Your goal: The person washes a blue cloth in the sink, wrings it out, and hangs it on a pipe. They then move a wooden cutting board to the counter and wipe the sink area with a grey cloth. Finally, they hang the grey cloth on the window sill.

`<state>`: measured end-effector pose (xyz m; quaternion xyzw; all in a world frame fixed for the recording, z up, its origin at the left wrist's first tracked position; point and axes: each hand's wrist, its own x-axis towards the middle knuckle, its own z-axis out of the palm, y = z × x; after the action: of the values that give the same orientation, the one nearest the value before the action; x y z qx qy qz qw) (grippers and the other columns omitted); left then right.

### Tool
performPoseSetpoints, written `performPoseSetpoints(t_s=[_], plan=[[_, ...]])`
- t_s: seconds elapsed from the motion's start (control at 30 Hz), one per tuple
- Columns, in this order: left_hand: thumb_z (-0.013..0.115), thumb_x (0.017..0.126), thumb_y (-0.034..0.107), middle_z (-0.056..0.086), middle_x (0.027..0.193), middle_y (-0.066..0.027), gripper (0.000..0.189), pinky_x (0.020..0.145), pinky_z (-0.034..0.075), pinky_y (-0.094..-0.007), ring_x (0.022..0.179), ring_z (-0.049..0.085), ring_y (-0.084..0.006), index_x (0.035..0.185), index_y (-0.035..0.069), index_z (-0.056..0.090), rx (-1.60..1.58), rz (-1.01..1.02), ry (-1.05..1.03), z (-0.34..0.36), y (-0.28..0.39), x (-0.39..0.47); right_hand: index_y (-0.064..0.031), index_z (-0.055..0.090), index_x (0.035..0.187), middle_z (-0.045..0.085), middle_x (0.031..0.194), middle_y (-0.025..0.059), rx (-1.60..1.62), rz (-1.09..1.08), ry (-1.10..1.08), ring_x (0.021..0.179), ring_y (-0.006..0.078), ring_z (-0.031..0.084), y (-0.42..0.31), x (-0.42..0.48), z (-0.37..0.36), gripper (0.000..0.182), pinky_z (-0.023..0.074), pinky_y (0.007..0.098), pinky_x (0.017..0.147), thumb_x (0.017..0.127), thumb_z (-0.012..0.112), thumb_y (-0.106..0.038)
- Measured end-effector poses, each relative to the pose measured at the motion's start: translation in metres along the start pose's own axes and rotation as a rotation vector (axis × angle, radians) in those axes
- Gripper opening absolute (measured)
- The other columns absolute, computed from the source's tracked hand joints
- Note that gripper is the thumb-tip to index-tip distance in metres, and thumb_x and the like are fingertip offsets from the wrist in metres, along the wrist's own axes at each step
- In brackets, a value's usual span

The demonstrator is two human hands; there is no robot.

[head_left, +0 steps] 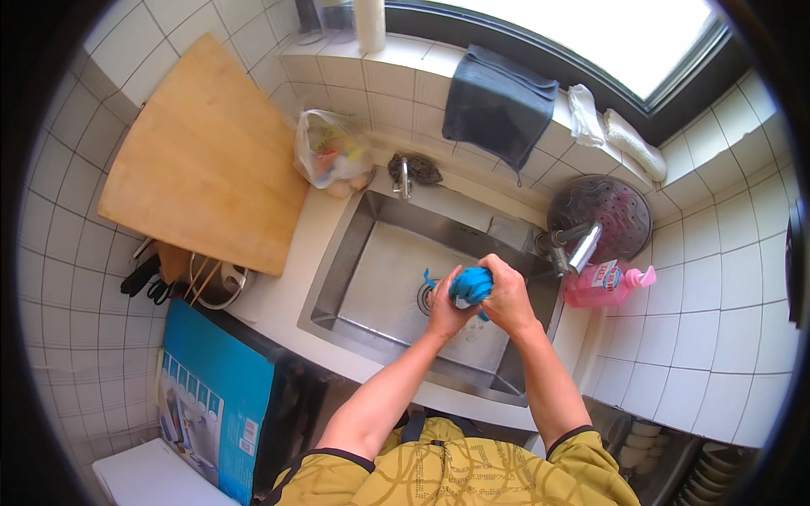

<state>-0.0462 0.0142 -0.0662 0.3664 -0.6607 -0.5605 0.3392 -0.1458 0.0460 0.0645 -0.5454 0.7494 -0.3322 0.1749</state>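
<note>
Both of my hands grip a bunched blue cloth (471, 286) above the stainless-steel sink (386, 278). My left hand (447, 308) holds it from the left and below. From the right, my right hand (508, 297) closes over it, thumb and fingers on top. A thin blue end sticks out to the left, and another bit hangs below my right hand. Some pale or shiny surface shows between the cloth and my left palm; I cannot tell what it is. Partly behind my left hand lies the round drain (425, 297).
A chrome faucet (579, 250) and a pink pump bottle (601, 284) stand right of the sink. Leftward are a large wooden board (209, 158), a plastic bag (332, 152) and a metal pot (221, 281). A dark towel (500, 101) hangs from the sill behind.
</note>
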Motion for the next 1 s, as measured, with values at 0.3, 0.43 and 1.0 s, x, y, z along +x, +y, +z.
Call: performPoseSetpoints(t_s=[0.3,0.43,1.0], plan=[[0.048,0.072,-0.004,0.056,0.085,-0.0013,0.027,0.072,0.042,-0.0231,0.077,0.051,-0.0104,0.098,0.002,0.055,-0.576,-0.365,0.167,-0.017,0.015,0.012,-0.0051,0.051,0.09,0.055,0.082,0.0146,-0.029,-0.062,0.077,0.08,0.0334,0.054,0.059,0.009,0.004,0.03,0.0438,0.0369,0.068,0.062,0.057,0.004],[0.048,0.076,-0.005,0.056,0.088,-0.0053,0.024,0.074,0.044,-0.0279,0.084,0.054,-0.0151,0.098,0.004,0.05,-0.795,-0.397,0.143,-0.021,0.015,0.017,-0.0051,0.05,0.095,0.056,0.086,0.0141,0.081,-0.056,0.061,0.081,0.0297,0.056,0.095,-0.008,0.037,0.038,0.0446,0.0338,0.07,0.06,0.06,0.004],[0.044,0.073,-0.011,0.053,0.102,-0.012,0.041,0.085,0.043,-0.0361,0.095,0.052,-0.0225,0.111,0.003,0.044,-1.008,-0.272,0.094,0.0,0.034,-0.005,-0.0093,0.049,0.111,0.052,0.111,0.0066,2.168,0.663,0.344,0.104,0.0226,0.048,0.068,-0.053,0.128,0.041,0.0343,0.0372,0.094,0.085,0.041,-0.04]])
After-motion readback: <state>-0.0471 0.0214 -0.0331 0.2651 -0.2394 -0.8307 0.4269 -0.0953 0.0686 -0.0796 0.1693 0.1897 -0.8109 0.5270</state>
